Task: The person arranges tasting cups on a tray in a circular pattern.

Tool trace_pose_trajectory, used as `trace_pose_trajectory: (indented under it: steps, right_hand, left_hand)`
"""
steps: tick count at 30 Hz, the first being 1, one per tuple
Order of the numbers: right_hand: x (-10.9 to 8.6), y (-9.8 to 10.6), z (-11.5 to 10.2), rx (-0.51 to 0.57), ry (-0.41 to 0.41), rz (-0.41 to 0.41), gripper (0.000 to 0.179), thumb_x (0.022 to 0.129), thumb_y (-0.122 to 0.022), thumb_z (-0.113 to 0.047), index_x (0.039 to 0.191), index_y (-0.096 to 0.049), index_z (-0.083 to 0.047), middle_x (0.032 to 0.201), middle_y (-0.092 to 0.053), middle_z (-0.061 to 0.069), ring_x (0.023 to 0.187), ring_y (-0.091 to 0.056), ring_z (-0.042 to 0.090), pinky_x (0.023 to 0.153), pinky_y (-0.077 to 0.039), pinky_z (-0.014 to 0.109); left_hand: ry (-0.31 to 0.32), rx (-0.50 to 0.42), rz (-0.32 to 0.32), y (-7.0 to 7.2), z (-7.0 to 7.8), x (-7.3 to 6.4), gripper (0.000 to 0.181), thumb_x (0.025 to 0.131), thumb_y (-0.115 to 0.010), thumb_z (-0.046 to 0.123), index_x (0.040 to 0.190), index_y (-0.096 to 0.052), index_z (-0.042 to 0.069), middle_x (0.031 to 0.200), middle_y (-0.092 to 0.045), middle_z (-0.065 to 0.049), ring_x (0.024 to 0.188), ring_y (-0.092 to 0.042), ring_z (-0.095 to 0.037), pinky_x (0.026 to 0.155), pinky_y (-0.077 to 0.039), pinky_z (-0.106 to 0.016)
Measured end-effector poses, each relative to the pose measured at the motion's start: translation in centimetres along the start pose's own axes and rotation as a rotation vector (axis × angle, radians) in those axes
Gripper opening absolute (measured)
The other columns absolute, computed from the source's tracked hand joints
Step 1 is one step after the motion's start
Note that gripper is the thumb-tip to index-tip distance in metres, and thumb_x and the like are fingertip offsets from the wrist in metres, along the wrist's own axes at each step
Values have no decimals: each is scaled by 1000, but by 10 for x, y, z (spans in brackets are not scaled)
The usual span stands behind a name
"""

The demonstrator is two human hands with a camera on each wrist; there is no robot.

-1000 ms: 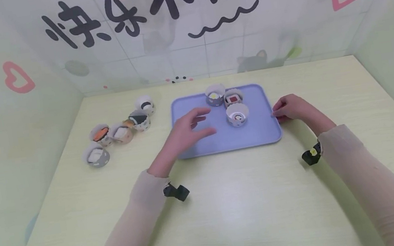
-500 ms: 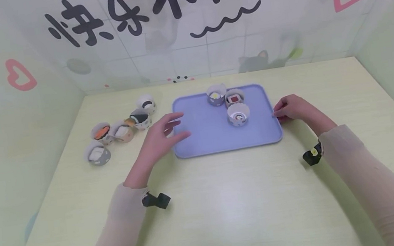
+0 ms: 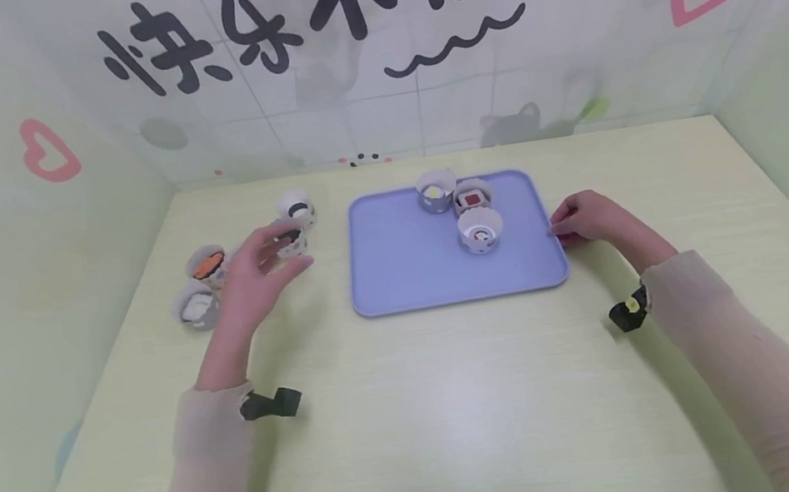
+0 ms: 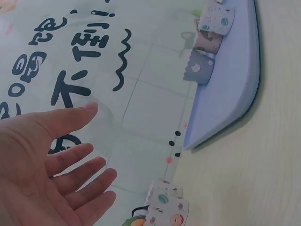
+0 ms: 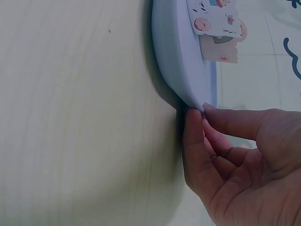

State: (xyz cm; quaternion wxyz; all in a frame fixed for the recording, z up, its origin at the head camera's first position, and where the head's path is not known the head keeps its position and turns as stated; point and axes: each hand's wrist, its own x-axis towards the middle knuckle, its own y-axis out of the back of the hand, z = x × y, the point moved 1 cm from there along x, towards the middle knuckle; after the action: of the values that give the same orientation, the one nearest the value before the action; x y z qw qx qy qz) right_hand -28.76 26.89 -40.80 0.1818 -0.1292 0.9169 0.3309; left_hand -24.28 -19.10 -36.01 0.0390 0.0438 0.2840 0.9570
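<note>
My left hand [image 3: 251, 279] hovers over the paper cups at the left, its fingers apart and nothing in it. Part of a cup with a dark-topped piece [image 3: 293, 239] shows between thumb and fingers; another cup is mostly hidden behind the hand. Beside it are a cup with an orange-topped sushi piece [image 3: 208, 265], a grey cup with a white piece [image 3: 199, 307], and a white cup with a black-banded piece [image 3: 297, 207]. My right hand [image 5: 235, 160] pinches the right edge of the blue tray [image 3: 407, 278] between thumb and fingers.
Three cups stand on the tray towards its back right: a grey cup with a yellow-and-white piece [image 3: 436, 194], a brown cup with a red-centred piece [image 3: 471, 197], and a white cup [image 3: 479, 234] in front. A patterned wall [image 3: 377, 122] rises behind the pale table [image 3: 447, 407].
My left hand has moved left from above the tray to the cups at the left, staying empty. My right hand keeps its pinch on the tray's edge.
</note>
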Motion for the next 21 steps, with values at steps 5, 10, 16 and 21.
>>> trace_pose_trajectory:
  steps: [5,10,16,21]
  right_hand:
    - [1,0,1,6,-2,-1,28,96,-62,-7,112,-53,14,81,-62,0,64,-61,1,63,-54,18]
    - [1,0,1,11,-9,-4,28,96,-62,-7,113,-53,14,81,-62,0,64,-61,1,63,-54,17]
    - [0,0,0,-2,1,-4,28,96,-62,-7,112,-54,14,81,-63,0,64,-61,1,63,-54,18]
    - [0,1,1,-1,0,-3,27,96,-62,-6,112,-54,14,82,-63,1,65,-61,1,64,-54,18]
  left_hand:
    - [53,27,86,17,-8,-4,62,92,-73,22,145,-46,5,149,-48,-18,141,-46,-34,122,-34,-44]
    - [108,84,150,37,-19,-7,68,92,-73,30,149,-43,8,157,-41,-16,143,-43,-34,120,-35,-47]
    - [196,95,221,59,-35,-15,69,94,-68,38,152,-40,13,158,-41,-14,144,-42,-32,121,-34,-46]
    - [232,113,257,71,-46,-21,72,92,-69,40,152,-39,13,161,-37,-9,146,-40,-29,122,-33,-43]
